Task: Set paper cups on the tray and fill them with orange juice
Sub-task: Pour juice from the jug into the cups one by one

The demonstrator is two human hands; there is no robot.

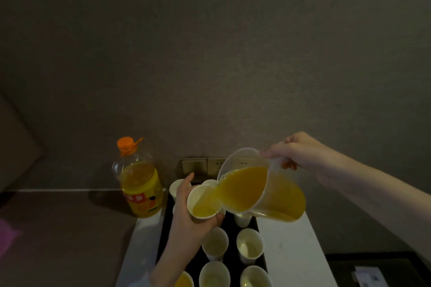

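Observation:
My left hand (186, 221) holds a white paper cup (204, 202) lifted above the black tray (163, 240); the cup is partly filled with orange juice. My right hand (296, 154) grips the handle of a clear plastic jug (263, 191), tilted left so its spout touches the cup's rim and juice runs in. Several more paper cups stand on the tray, among them an empty-looking one (249, 246) and one at the bottom edge holding juice (184, 281).
A large bottle of orange juice with an orange cap (140, 179) stands left of the tray. The tray lies on a narrow white counter (289, 244) against a dark wall with wall sockets (205, 165). A dark surface (373, 268) lies at the lower right.

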